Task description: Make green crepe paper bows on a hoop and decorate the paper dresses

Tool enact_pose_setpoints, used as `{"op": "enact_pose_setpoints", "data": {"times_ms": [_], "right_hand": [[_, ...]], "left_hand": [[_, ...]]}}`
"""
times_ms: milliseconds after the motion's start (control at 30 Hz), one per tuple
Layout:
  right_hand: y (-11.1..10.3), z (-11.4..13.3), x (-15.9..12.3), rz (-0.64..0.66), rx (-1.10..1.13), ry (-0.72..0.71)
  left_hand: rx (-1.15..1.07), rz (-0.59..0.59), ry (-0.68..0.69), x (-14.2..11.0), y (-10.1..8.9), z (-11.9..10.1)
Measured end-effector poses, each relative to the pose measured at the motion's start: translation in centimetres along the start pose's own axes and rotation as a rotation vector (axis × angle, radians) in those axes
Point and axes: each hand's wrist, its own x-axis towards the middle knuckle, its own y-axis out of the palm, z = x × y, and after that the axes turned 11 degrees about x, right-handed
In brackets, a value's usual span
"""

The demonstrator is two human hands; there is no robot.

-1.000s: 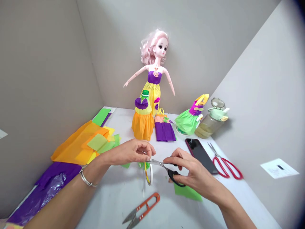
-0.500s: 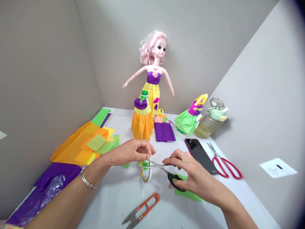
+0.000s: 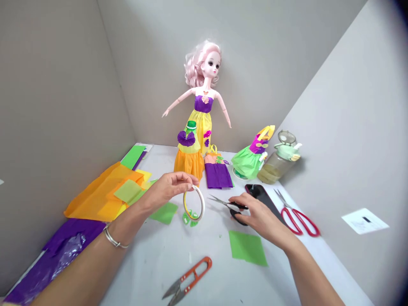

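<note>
In the head view my left hand (image 3: 178, 185) pinches the top of a narrow roll of white tape (image 3: 201, 206), yellow on its inside, which hangs upright above the table. Behind its lower edge lies a small green paper piece (image 3: 191, 222) with bits of white on it. My right hand (image 3: 255, 214) has its fingers at the black handles of a pair of scissors (image 3: 223, 202), low over the table. The blades are slightly apart and point left at the tape roll without touching it. A green paper square (image 3: 247, 248) lies just below my right hand.
Orange thread snips (image 3: 194, 274) lie in front. Red-handled scissors (image 3: 298, 216) and a phone (image 3: 263, 195) are at right. Behind stand a doll (image 3: 204, 104), a paper-dressed bottle (image 3: 188, 163), small paper dresses (image 3: 219, 175) and a jar (image 3: 276, 165). Orange paper sheets (image 3: 92, 195) cover the left.
The scissors have left the spot beside the tape roll and moved right and away from me. My left hand has lifted the roll a little. The green square beneath is more exposed.
</note>
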Motion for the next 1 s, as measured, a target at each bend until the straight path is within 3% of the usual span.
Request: {"op": "enact_pose_setpoints", "data": {"times_ms": [100, 167, 267, 433, 700, 867, 933, 1000], "right_hand": [[0.9, -1.2, 0.4, -0.028, -0.144, -0.065], [1.4, -0.4, 0.5, -0.096, -0.123, -0.097], [2.4, 2.2, 0.4, -0.13, 0.164, -0.079], [4.3, 5.3, 0.1, 0.086, 0.689, -0.042], [3.3, 5.2, -0.2, 0.034, 0.854, 0.031], [4.0, 4.8, 0.1, 0.107, 1.18, 0.119], [3.9, 4.4, 0.3, 0.029, 1.178, 0.118], [3.7, 3.8, 0.4, -0.077, 1.023, 0.092]], "left_hand": [[-0.021, -0.018, -0.014, 0.1, 0.5, 0.1], [-0.034, -0.026, -0.016, 0.1, 0.8, 0.2], [-0.05, -0.022, -0.015, 0.1, 1.5, 0.4], [-0.052, 0.023, -0.016, 0.1, 2.7, 0.6], [-0.053, 0.02, -0.009, 0.3, 2.8, 0.8], [-0.064, 0.039, 0.001, 0.4, 3.1, 1.3], [-0.053, 0.034, -0.007, 0.4, 3.1, 1.3], [-0.04, 0.033, -0.01, 0.4, 3.0, 1.2]]}}
